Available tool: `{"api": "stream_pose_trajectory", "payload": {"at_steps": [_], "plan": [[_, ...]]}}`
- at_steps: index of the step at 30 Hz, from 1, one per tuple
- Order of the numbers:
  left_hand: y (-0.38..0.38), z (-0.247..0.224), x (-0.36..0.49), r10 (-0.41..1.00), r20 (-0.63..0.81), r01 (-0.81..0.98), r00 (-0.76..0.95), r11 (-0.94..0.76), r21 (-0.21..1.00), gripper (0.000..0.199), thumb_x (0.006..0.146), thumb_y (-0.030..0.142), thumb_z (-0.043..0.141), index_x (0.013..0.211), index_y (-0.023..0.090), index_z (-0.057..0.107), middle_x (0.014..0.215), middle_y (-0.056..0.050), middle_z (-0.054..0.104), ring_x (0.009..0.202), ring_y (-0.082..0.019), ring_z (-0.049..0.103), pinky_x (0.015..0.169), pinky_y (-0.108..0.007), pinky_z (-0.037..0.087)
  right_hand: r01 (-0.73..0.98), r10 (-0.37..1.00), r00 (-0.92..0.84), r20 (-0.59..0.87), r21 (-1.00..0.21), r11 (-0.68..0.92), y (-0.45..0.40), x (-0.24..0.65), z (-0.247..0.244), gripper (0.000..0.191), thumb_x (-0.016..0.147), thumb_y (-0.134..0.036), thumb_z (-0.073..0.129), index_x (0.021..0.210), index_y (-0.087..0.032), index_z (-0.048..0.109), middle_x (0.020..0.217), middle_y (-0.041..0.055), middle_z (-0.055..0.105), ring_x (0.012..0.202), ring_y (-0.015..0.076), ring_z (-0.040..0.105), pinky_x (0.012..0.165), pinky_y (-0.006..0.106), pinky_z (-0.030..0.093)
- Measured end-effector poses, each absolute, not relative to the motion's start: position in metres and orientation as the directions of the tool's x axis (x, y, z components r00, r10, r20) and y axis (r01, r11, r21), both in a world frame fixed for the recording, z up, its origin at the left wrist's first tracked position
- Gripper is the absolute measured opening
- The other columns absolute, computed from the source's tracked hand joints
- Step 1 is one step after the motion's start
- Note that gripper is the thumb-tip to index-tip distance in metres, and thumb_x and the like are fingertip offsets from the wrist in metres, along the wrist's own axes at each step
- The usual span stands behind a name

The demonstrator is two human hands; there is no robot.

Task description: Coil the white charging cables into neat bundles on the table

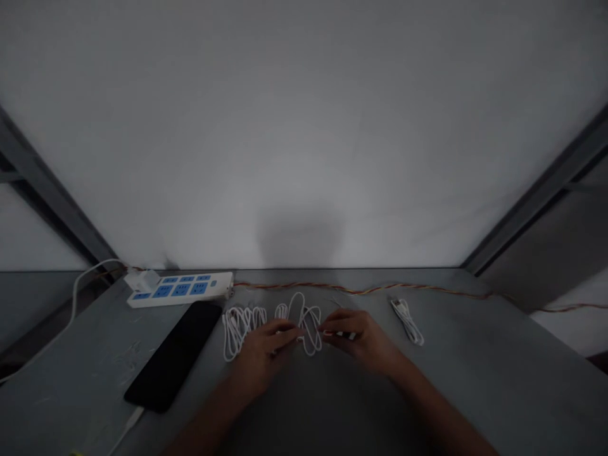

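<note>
As left hand (265,347) and right hand (358,335) pinch, white cable (311,329) loops

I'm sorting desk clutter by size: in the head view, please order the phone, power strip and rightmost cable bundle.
1. Phone
2. Power strip
3. Rightmost cable bundle
Apparent size only; the phone's nearness may enlarge it.

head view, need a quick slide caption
Left hand and right hand handling a looped white cable near a black phone
</note>
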State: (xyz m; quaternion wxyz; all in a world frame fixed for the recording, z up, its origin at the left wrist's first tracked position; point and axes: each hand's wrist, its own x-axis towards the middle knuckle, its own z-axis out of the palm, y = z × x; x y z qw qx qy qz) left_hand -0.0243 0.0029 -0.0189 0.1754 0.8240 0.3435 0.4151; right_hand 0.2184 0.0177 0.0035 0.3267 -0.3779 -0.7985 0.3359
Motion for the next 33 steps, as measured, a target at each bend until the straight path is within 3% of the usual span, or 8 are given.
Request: {"api": "stream_pose_trajectory", "payload": {"at_steps": [6,13,21,26,33], "plan": [[0.002,-0.016,-0.024,0.72,0.557,0.417,0.413,-0.693,0.587,0.025,0.091,0.02,0.057,0.111,0.026,0.072,0.1,-0.006,0.073,0.077,-0.014,0.069,0.067,-0.023,0.054,0.436,0.795,-0.55,0.257,-0.723,0.535,0.017,0.212,0.001,0.022,0.093,-0.036,0.06,0.106,-0.028,0.076,0.096,0.0049,0.071,0.074,0.0146,0.064,0.058,0.021,0.044],[-0.002,-0.014,-0.022,0.736,0.56,0.438,0.38,-0.677,0.592,0.023,0.09,0.018,0.058,0.107,0.025,0.073,0.097,-0.005,0.073,0.066,-0.01,0.065,0.06,-0.021,0.052,0.414,0.789,-0.57,0.229,-0.749,0.517,0.019,0.211,0.002,0.02,0.091,-0.031,0.063,0.106,-0.028,0.076,0.094,0.0039,0.071,0.073,0.014,0.063,0.058,0.021,0.044],[-0.003,-0.02,-0.024,0.712,0.59,0.446,0.381,-0.701,0.557,0.025,0.086,0.014,0.06,0.106,0.025,0.071,0.098,-0.005,0.072,0.073,-0.011,0.067,0.063,-0.019,0.053,0.45,0.819,-0.544,0.183,-0.76,0.469,0.019,0.214,0.004,0.018,0.09,-0.028,0.064,0.104,-0.029,0.077,0.094,0.0033,0.072,0.074,0.0138,0.065,0.057,0.019,0.045],[-0.003,-0.022,-0.027,0.684,0.624,0.456,0.379,-0.724,0.517,0.026,0.086,0.012,0.059,0.106,0.024,0.069,0.096,-0.005,0.072,0.073,-0.011,0.067,0.064,-0.02,0.054,0.428,0.82,-0.515,0.249,-0.755,0.498,0.019,0.217,0.0,0.017,0.09,-0.028,0.066,0.104,-0.028,0.076,0.095,0.0031,0.071,0.075,0.0135,0.064,0.062,0.02,0.047],[0.0,-0.028,-0.033,0.692,0.607,0.479,0.391,-0.716,0.508,0.028,0.085,0.013,0.058,0.109,0.023,0.067,0.099,-0.006,0.071,0.082,-0.015,0.068,0.073,-0.026,0.057,0.414,0.813,-0.494,0.307,-0.74,0.531,0.017,0.215,-0.006,0.019,0.093,-0.031,0.063,0.105,-0.026,0.075,0.092,0.0041,0.07,0.072,0.0127,0.063,0.057,0.02,0.045]]}}
